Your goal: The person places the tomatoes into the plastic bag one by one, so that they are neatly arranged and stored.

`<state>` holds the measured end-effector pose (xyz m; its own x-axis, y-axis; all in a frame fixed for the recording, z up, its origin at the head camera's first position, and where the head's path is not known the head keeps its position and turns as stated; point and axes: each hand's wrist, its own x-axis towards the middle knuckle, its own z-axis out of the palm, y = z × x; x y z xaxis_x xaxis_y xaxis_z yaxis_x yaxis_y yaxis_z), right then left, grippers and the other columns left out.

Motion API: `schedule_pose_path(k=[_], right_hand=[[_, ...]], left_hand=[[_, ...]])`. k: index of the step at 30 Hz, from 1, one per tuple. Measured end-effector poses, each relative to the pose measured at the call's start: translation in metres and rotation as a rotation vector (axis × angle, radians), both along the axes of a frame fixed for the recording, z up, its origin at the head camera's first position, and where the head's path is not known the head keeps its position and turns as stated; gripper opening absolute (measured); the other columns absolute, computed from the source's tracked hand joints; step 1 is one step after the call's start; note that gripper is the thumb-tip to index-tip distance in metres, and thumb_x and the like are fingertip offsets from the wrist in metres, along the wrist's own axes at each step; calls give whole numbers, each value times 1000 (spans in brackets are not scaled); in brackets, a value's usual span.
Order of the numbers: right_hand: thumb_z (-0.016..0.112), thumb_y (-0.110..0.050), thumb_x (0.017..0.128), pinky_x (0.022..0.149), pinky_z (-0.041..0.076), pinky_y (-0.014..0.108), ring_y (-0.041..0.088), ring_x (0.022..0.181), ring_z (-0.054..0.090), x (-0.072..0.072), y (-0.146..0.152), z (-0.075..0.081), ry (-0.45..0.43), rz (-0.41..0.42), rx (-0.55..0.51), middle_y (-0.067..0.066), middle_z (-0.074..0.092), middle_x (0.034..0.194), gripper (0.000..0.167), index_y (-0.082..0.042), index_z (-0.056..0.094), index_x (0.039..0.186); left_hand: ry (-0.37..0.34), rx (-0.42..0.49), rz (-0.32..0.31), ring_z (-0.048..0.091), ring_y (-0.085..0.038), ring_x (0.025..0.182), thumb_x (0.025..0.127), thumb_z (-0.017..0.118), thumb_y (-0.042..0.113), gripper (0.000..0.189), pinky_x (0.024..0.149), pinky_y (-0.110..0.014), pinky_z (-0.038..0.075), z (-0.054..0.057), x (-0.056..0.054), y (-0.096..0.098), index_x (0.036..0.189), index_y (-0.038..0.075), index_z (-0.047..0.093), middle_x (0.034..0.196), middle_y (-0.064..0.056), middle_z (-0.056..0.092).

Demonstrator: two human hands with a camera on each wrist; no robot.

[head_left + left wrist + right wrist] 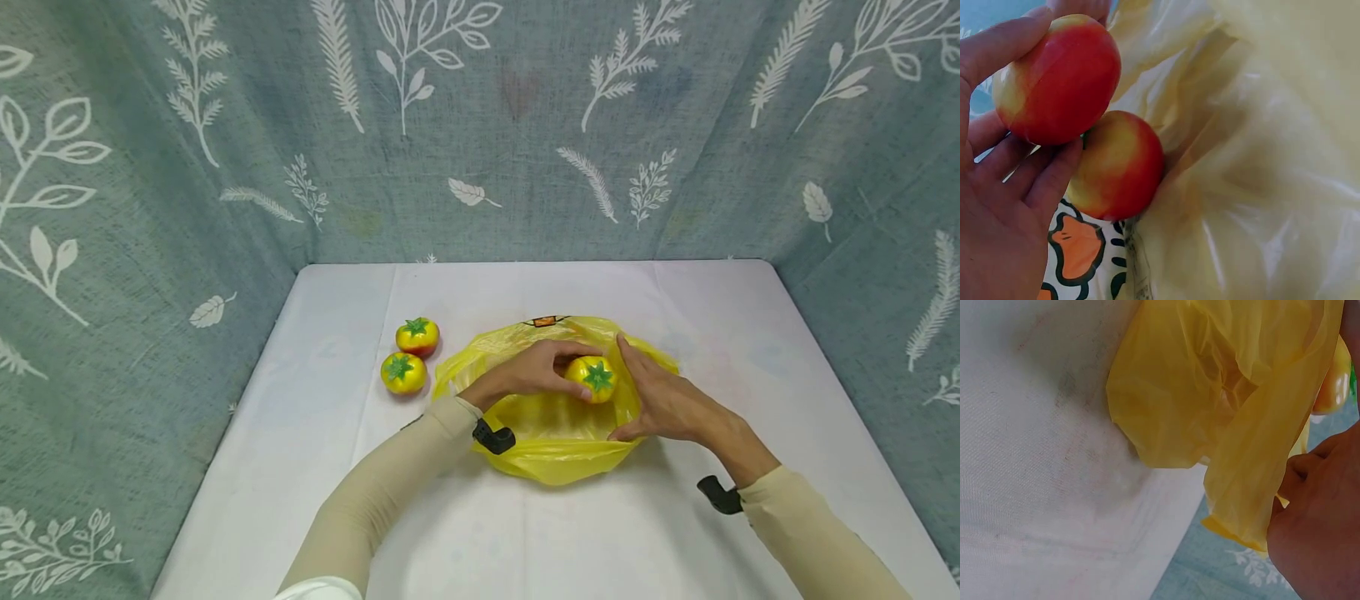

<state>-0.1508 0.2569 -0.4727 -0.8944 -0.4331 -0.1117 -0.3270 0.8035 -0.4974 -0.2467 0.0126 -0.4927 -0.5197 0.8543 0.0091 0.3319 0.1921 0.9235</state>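
My left hand (534,367) holds a yellow-and-red tomato (597,379) with a green star-shaped top over the mouth of a yellow plastic bag (551,462). The left wrist view shows the fingers and thumb around the held tomato (1066,81). A second tomato (1119,165) appears just beyond it, beside the bag's film. My right hand (667,400) is spread at the right side of the bag's mouth, thumb at the near rim and fingers toward the far side. In the right wrist view, bag film (1260,437) hangs against that hand, partly hiding its fingers.
Two more tomatoes, a far one (417,337) and a near one (403,372), lie on the white tabletop (330,367) left of the bag. A leaf-patterned curtain (510,167) surrounds the table at the back and sides.
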Motion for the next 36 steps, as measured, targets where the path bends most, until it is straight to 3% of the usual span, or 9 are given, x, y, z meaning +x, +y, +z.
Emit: schedule_pose_path(k=[7,11,16,22,36], right_hand=[[91,-55,68,107,40,62,45,144,32,0,1,0,15,12,1,24,15,165,144,-7,-6,162],[91,-54,68,107,40,62,44,144,32,0,1,0,12,10,-4,24,16,164,143,-8,-6,162],[89,-58,68,109,38,62,44,145,30,0,0,0,-2,1,-4,24,14,165,143,-8,-7,162],[89,-58,68,108,39,62,44,145,30,0,-1,0,-2,1,0,24,14,165,144,-8,-7,162],[86,-64,67,104,44,61,46,142,34,2,-2,-2,27,21,9,26,15,164,144,-5,-6,162]], left_hand=[[144,-63,3,61,-5,103,85,84,30,63,91,-19,51,1,9,2,142,14,60,130,6,64],[212,-134,-33,59,-6,97,85,83,38,64,86,-18,50,1,14,3,141,17,61,122,9,65],[224,-213,-65,58,-3,100,85,82,44,67,88,-15,48,-1,20,5,143,18,60,123,11,65],[254,-242,-74,57,-3,107,87,80,42,67,92,-14,46,-6,23,7,145,17,58,133,5,63],[255,-286,-78,59,-3,111,89,78,42,68,92,-15,47,-23,27,5,146,14,56,133,0,64]])
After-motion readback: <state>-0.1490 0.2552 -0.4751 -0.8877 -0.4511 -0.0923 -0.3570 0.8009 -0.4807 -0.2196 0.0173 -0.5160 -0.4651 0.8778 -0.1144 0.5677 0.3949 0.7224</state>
